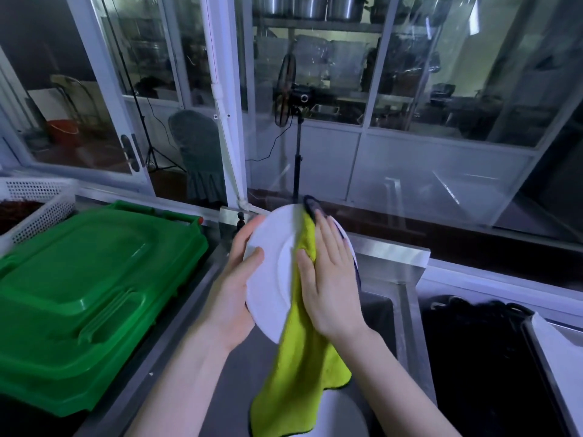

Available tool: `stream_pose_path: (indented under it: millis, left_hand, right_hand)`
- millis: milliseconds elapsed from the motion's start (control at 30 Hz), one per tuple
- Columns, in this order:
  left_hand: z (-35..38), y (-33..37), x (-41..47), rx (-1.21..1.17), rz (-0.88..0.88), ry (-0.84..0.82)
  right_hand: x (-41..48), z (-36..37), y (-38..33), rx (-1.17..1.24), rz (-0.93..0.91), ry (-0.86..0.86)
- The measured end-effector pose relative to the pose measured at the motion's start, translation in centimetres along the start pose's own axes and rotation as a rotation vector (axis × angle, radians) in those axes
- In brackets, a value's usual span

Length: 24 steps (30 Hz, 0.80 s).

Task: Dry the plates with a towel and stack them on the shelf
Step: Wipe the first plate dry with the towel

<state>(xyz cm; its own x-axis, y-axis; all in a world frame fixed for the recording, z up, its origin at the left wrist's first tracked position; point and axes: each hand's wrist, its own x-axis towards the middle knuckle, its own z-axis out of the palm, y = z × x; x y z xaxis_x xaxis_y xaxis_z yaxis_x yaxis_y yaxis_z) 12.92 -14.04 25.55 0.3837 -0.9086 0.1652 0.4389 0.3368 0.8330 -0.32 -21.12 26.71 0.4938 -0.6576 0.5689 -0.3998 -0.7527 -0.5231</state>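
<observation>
- Yellow-green microfibre towel with dark edging [303,357]: the lower end hangs loose, nearest the camera. Its long axis runs from the plate's top rim down toward the viewer. The upper part is draped over the plate's right half.
- Round white ceramic plate [271,279]: glossy, with a broad rim. It is held on edge, near upright, above the stainless-steel sink basin [407,304], with its face turned toward the camera.
- Left hand [235,288]: grips the plate's left rim, thumb on the front face, fingers curled behind.
- Right hand [328,279]: fingers straight and together, palm pressing the towel flat against the plate.
- Green plastic lidded crate [88,298]: on the counter at left.
</observation>
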Motion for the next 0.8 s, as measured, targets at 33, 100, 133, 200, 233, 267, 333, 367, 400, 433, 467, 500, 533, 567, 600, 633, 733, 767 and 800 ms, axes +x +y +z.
stream_pose_path:
  millis: [33,100,133,200,233,267,333,367,400,433,467,500,533,567,600,633,733,767,800]
  left_hand:
    - [0.1,-0.1,-0.1,0.002,-0.021,-0.007]
    - [0.2,-0.5,-0.3,-0.047,-0.046,0.005]
    - [0.2,-0.8,-0.5,-0.084,-0.053,0.017]
    - [0.2,-1.2,-0.9,-0.096,-0.059,0.035]
    - [0.2,-1.2,-1.1,-0.075,-0.054,0.046]
    - [0.1,-1.2,-1.3,-0.064,-0.049,0.06]
    - [-0.2,-1.0,-1.3,-0.076,-0.049,0.089]
    - [-0.5,-0.8,-1.3,-0.078,-0.042,0.096]
    - [-0.6,-0.6,-1.3,-0.072,-0.03,0.097]
    - [-0.7,-0.4,-1.2,-0.057,-0.019,0.094]
    - [-0.7,-0.2,-1.1,-0.035,-0.015,0.085]
    - [-0.7,-0.2,-0.9,-0.01,-0.019,0.071]
    - [-0.5,-0.2,-0.7,0.006,-0.031,0.055]
    - [-0.4,-0.2,-0.6,0.006,-0.042,0.039]
    - [-0.3,-0.3,-0.4,-0.012,-0.05,0.028]
    - [-0.2,-0.4,-0.3,-0.049,-0.057,0.028]
    - [-0.2,-0.7,-0.3,-0.149,-0.068,0.05]
    - [-0.2,-0.8,-0.3,-0.148,-0.056,0.061]
    - [-0.2,-0.9,-0.3,-0.151,-0.041,0.08]
  right_hand:
    - [0.1,0.1,-0.3,-0.033,-0.087,-0.039]
    - [-0.2,0.6,-0.7,-0.092,-0.213,-0.14]
    - [-0.2,0.7,-0.7,-0.115,-0.234,-0.172]
    - [0.4,0.5,-0.2,-0.129,-0.201,-0.164]
    - [0.7,0.3,0.2,-0.124,-0.155,-0.129]
    - [1.0,0.0,0.7,-0.109,-0.085,-0.084]
    - [1.1,-0.6,1.9,-0.023,0.115,-0.019]
    - [0.8,-0.7,2.4,0.033,0.206,-0.01]
    - [0.4,-0.7,2.8,0.079,0.261,-0.014]
    - [0.0,-0.7,3.0,0.108,0.271,-0.023]
    - [-0.2,-0.6,2.9,0.121,0.244,-0.035]
    - [-0.1,-0.6,2.6,0.117,0.188,-0.051]
    - [0.0,-0.5,2.2,0.085,0.107,-0.077]
    - [0.3,-0.4,1.6,0.028,0.009,-0.112]
    - [0.5,-0.3,1.0,-0.038,-0.093,-0.148]
    - [0.7,-0.1,0.5,-0.093,-0.179,-0.182]
    - [1.5,-0.1,0.2,-0.146,-0.245,-0.22]
    - [1.8,-0.2,0.6,-0.146,-0.205,-0.195]
    - [2.1,-0.4,1.1,-0.144,-0.135,-0.161]
